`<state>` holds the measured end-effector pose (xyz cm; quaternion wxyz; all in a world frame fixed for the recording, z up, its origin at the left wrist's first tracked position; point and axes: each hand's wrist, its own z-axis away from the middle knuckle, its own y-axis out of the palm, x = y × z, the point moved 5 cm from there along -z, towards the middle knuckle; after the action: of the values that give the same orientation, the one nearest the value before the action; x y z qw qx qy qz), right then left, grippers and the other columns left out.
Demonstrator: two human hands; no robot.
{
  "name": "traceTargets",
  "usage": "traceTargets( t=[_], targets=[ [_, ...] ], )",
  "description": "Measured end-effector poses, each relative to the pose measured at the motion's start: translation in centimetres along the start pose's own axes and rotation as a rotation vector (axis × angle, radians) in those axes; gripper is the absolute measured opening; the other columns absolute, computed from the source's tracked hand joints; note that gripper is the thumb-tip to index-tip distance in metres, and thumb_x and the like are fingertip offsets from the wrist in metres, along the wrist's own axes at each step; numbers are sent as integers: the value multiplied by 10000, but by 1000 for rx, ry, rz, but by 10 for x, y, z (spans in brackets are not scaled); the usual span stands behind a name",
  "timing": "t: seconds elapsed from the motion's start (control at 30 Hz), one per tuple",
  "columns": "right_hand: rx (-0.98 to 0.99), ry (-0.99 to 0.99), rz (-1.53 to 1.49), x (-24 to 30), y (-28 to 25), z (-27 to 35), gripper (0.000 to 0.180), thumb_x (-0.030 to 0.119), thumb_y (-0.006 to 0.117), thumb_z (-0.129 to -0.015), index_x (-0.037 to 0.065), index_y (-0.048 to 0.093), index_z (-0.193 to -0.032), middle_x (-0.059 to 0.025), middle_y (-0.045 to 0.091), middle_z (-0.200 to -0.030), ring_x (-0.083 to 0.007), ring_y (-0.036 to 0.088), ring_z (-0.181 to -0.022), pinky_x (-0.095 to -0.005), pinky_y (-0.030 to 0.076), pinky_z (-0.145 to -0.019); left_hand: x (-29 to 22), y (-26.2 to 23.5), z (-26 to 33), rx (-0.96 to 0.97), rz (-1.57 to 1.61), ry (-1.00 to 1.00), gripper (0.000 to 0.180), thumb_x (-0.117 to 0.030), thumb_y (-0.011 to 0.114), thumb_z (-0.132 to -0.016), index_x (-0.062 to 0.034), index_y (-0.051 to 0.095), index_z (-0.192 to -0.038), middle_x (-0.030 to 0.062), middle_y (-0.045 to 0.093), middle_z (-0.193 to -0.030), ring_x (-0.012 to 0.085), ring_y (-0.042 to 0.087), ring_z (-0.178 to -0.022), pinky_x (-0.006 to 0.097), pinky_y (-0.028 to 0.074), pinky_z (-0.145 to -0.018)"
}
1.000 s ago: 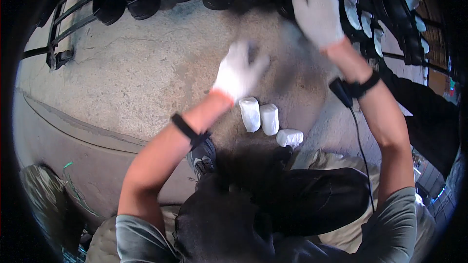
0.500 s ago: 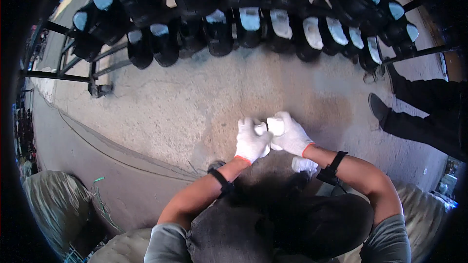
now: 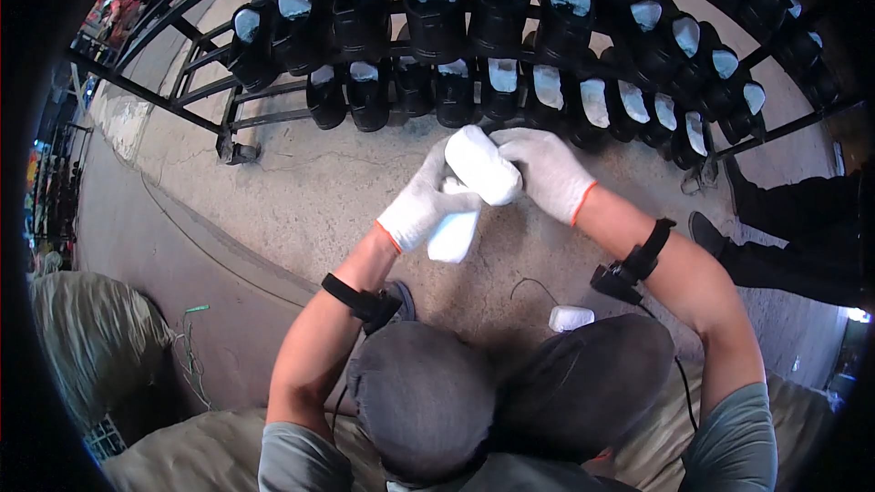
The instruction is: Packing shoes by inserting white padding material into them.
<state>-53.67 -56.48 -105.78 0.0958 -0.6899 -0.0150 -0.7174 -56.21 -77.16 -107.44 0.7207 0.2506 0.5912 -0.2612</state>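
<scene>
My left hand (image 3: 421, 205), in a white glove with an orange cuff, is closed round two white wads of shoe stuffing. The upper white wad (image 3: 483, 166) is thick and rounded and is tilted. The lower white wad (image 3: 453, 235) sticks out below my left thumb. My right hand (image 3: 545, 169), gloved alike, has its fingers bent against the upper wad's right side; its fingertips are partly hidden behind it. Another white wad (image 3: 571, 318) lies on the floor by my right knee.
Ahead stands a black metal rack (image 3: 155, 94) with two rows of black shoes (image 3: 437, 0), most with white stuffing in their openings. Another person's dark-trousered legs (image 3: 784, 251) are at the right. Tan sacks (image 3: 100, 346) lie beside me at the left.
Both hands have moved up and away from my lap, toward the rack, carrying the white wads. The view has tilted up, showing more of the rack.
</scene>
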Motion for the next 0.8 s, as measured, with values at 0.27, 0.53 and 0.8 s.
traceTargets(
  t=[0.27,0.53,0.8],
  targets=[
    [5,370,-396,-2,0,-3,553,54,673,-1021,-34,628,-1565,-182,730,-1410,-217,696,-1259,-361,559,-1097,12,-24,-32,206,178,-73,1156,-221,958,-821,-118,319,-1779,159,543,-1673,328,508,-1579,495,454,-1301],
    [-191,183,253,18,9,-83,482,132,768,-994,-69,674,-1422,-166,775,-1202,-192,765,-1006,-340,641,-868,52,-45,-70,-17,-126,146,782,-207,782,-971,-44,422,-1646,135,697,-1374,279,717,-1217,444,574,-1099],
    [-580,-177,687,-22,-2,-156,177,128,761,-964,-43,781,-1003,-190,819,-969,-308,790,-869,-417,584,-774,50,-67,-98,-210,-684,141,841,-207,748,-924,-21,382,-1657,339,697,-1345,517,720,-1202,538,585,-1045]
  ],
)
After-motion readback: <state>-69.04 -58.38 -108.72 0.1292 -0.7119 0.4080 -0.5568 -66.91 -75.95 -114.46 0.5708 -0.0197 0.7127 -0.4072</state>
